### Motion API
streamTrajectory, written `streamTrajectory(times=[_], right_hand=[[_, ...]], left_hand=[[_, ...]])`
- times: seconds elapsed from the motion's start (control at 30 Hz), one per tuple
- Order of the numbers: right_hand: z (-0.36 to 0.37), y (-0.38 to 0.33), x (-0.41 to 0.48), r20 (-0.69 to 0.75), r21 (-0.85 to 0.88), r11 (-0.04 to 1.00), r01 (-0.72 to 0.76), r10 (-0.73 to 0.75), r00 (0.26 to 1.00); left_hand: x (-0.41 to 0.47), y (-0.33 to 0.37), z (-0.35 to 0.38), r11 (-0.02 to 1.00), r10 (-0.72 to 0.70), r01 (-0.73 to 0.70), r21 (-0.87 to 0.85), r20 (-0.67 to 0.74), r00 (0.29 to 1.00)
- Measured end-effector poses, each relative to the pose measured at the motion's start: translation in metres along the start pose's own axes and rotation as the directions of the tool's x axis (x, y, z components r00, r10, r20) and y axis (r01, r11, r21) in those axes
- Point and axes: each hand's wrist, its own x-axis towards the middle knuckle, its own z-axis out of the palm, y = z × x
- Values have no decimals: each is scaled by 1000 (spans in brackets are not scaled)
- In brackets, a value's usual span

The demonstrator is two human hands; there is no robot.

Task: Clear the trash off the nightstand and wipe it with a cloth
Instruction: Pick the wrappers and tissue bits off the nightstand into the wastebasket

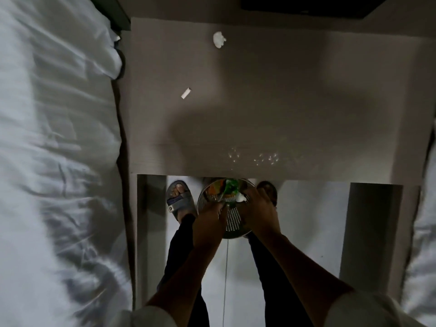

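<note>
The beige nightstand top fills the upper middle. On it lie a crumpled white tissue near the back and a small white paper scrap to the left. Below its front edge hangs a perforated metal basket holding a green wrapper, an orange one and a white wad. My left hand grips the basket's left rim. My right hand reaches into the basket from the right, fingers closed on the green wrapper and the white wad.
White bedding runs down the whole left side, and more bedding shows at the right edge. My sandalled feet stand on the pale floor under the nightstand's front. A dark object sits beyond the back right corner.
</note>
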Motion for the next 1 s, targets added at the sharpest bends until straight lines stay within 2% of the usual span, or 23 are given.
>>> streamTrajectory(times=[0.07, 0.13, 0.2, 0.27, 0.4, 0.53, 0.6, 0.67, 0.77, 0.83, 0.9, 1.0], right_hand=[[-12, -5, 11, -51, -59, 998, 28, -31, 998], [-31, -24, 30, -131, -10, 995, 99, -99, 986], [-56, -55, 60, -227, 42, 976, 212, -197, 954], [-81, -92, 101, -310, 19, 952, 306, -285, 907], [-116, -158, 189, -290, -89, 930, 357, -367, 884], [-126, -197, 248, -151, -287, 870, 401, -454, 878], [-121, -207, 269, -62, -431, 812, 394, -462, 885], [-113, -213, 284, -6, -524, 770, 365, -431, 902], [-105, -214, 288, -33, -571, 763, 302, -390, 920], [-103, -206, 276, -77, -528, 791, 308, -406, 911], [-101, -190, 251, -104, -409, 850, 333, -406, 908], [-90, -154, 190, -92, -228, 918, 323, -351, 932]], left_hand=[[12, 8, -10, 996, 81, -77, 49, -73, 994], [30, 22, -29, 991, 128, -123, 44, -153, 980], [55, 36, -53, 983, 184, -172, 70, -271, 945], [84, 51, -80, 971, 238, -206, 124, -372, 897], [146, 76, -129, 969, 239, -171, 180, -484, 842], [188, 88, -156, 961, 209, -111, 254, -402, 891], [199, 88, -161, 919, 276, -148, 365, -330, 903], [202, 86, -163, 894, 337, -209, 395, -291, 895], [195, 85, -161, 887, 395, -277, 370, -294, 871], [183, 82, -154, 879, 420, -312, 361, -275, 865], [163, 77, -138, 884, 426, -340, 320, -256, 867], [122, 67, -102, 912, 379, -330, 244, -194, 905]])
